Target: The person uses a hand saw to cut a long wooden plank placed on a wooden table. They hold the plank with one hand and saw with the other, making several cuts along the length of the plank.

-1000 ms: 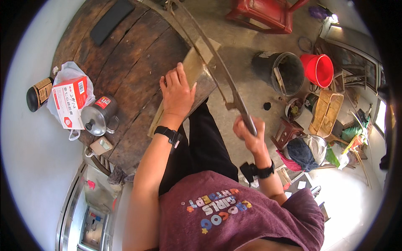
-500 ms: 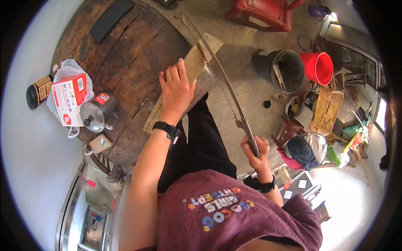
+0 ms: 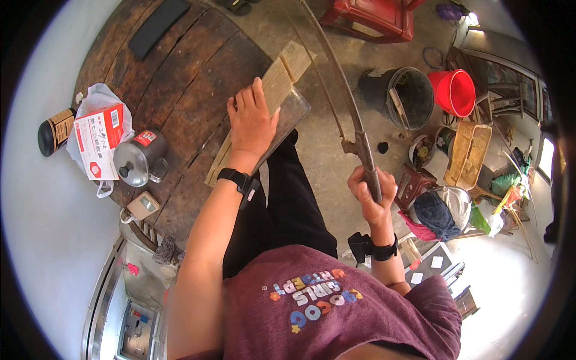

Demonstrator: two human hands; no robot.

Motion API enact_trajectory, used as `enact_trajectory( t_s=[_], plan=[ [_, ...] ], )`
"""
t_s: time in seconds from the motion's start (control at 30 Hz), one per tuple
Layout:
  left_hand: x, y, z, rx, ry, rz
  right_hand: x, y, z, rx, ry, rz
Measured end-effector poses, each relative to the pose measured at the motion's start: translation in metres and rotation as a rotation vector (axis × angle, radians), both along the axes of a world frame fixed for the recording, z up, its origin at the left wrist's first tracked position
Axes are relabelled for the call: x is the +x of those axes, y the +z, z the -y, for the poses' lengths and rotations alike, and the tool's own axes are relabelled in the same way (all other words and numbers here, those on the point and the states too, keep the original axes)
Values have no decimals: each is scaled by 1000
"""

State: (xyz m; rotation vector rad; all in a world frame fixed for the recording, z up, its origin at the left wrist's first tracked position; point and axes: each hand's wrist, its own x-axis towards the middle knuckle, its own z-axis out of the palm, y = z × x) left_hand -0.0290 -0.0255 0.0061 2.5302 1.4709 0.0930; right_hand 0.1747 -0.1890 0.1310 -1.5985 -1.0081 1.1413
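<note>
My left hand (image 3: 252, 123) lies on a wooden board (image 3: 278, 85), fingers stretched out and slightly apart, pressing it to the table. The board runs along the edge of a dark, worn wooden table (image 3: 192, 78), and its far end sticks out beyond the corner. A dark cut line (image 3: 288, 68) crosses the board near that end. In my right hand (image 3: 377, 195) is the handle of a bow saw (image 3: 342, 75) with a curved metal frame and a thin blade. The saw is held up to the right, apart from the board; its far tip leaves the picture at the top.
On the table's left are a metal pot (image 3: 135, 162), a red-and-white box (image 3: 99, 144) in a plastic bag, a dark jar (image 3: 55, 133) and a small flat device (image 3: 143, 206). To the right stand a black bucket (image 3: 369, 90), a red bucket (image 3: 457, 93) and a red stool (image 3: 372, 24).
The saw has come away from the board, moving right with its far tip going up out of the picture. My right hand has shifted slightly right and up. My left hand stays on the board.
</note>
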Motion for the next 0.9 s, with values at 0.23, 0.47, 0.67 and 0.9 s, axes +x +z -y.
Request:
enact_trajectory(
  t_s=[0.23,0.47,0.67,0.9],
  plan=[
    [-1,-2,-1,-32,9,40,-7,-11,-11,-22,51,28],
    [5,16,-5,-146,129,217,-22,-31,-18,-15,38,-4],
    [19,16,-27,-31,-69,178,-33,-46,-18,-20,-19,22],
    [17,-5,-27,-47,-79,83,-45,-67,-14,24,-82,41]
  ],
)
